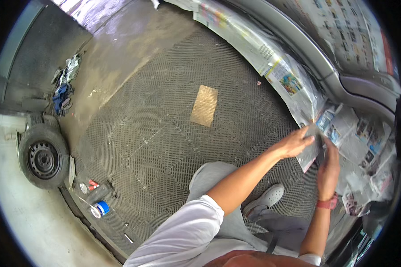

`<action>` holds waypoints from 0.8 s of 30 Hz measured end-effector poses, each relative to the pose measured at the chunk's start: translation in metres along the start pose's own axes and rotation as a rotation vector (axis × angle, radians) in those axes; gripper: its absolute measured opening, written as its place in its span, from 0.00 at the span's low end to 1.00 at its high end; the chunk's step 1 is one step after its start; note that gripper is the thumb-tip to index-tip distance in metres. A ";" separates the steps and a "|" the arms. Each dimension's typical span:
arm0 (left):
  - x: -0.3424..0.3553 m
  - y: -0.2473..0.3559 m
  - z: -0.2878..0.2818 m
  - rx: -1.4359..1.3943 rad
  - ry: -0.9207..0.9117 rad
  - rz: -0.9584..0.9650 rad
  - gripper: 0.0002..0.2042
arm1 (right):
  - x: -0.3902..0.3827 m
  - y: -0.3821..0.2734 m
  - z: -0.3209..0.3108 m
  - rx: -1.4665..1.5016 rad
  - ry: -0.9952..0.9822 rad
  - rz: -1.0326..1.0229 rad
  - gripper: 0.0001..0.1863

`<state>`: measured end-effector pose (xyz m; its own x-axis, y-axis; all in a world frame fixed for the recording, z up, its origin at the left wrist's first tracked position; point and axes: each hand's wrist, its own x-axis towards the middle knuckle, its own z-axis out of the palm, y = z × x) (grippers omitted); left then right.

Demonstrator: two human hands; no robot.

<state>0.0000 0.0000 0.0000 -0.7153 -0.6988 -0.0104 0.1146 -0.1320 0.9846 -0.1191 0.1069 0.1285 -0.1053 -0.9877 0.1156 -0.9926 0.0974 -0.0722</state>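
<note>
Sheets of printed newspaper [291, 84] cover the lower side of a silver car [307, 53] at the right. My left hand [293, 143] reaches to the edge of this newspaper near the wheel area, its fingertips pinched on the sheet. Close beside it, my right hand [329, 167], with a red watch on the wrist, grips the same sheet from the right. Its fingers are seen edge-on and partly hidden. The paper's loose lower end hangs below the two hands. More crumpled newspaper [363, 138] lies against the car just right of my right hand.
A dark ribbed mat [165, 120] covers the floor, with a piece of cardboard [204, 106] on it. At the left a wheel with tyre [43, 156] leans by the wall. Near it lie a blue tape roll [100, 209], a dark cylinder [99, 192] and rags [63, 95].
</note>
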 end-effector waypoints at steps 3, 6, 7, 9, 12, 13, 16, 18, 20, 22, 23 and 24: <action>-0.036 -0.006 -0.030 -0.016 0.190 -0.096 0.33 | -0.034 -0.040 0.040 0.070 0.020 -0.016 0.40; -0.003 0.007 0.000 -0.141 0.403 -0.020 0.30 | -0.027 -0.007 -0.002 0.023 -0.150 -0.087 0.43; 0.004 -0.005 0.002 -0.141 0.528 0.021 0.29 | -0.024 -0.001 -0.011 0.019 -0.170 -0.116 0.43; 0.020 -0.026 -0.005 -0.408 0.807 0.049 0.27 | -0.015 0.013 -0.030 0.018 -0.212 -0.170 0.43; 0.014 -0.003 -0.008 -0.564 0.663 -0.090 0.26 | -0.010 0.011 -0.025 0.403 -0.047 -0.209 0.43; 0.006 0.007 0.000 -0.626 0.637 -0.150 0.26 | -0.010 0.007 -0.025 0.602 -0.150 -0.182 0.44; -0.023 0.025 0.032 -0.628 0.722 -0.303 0.25 | -0.030 0.017 -0.029 0.491 -0.459 0.073 0.37; -0.048 0.038 0.051 -0.660 0.659 -0.369 0.24 | -0.063 0.034 0.000 0.362 -0.312 -0.006 0.32; -0.075 0.029 0.053 -0.586 0.691 -0.458 0.24 | -0.084 0.046 0.013 0.368 -0.466 -0.037 0.31; -0.131 0.015 0.044 -0.689 0.763 -0.546 0.22 | -0.109 0.051 -0.016 0.443 -0.434 0.014 0.31; -0.152 0.041 0.055 -0.713 0.789 -0.668 0.21 | -0.132 0.051 -0.041 0.557 -0.403 0.118 0.31; -0.170 0.072 0.065 -0.722 0.821 -0.785 0.20 | -0.153 0.051 -0.076 0.624 -0.371 0.251 0.30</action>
<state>0.0845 0.1548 0.0844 -0.1713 -0.4505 -0.8762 0.3852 -0.8492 0.3613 -0.1580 0.2728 0.1828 -0.1863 -0.9322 -0.3103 -0.7121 0.3457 -0.6110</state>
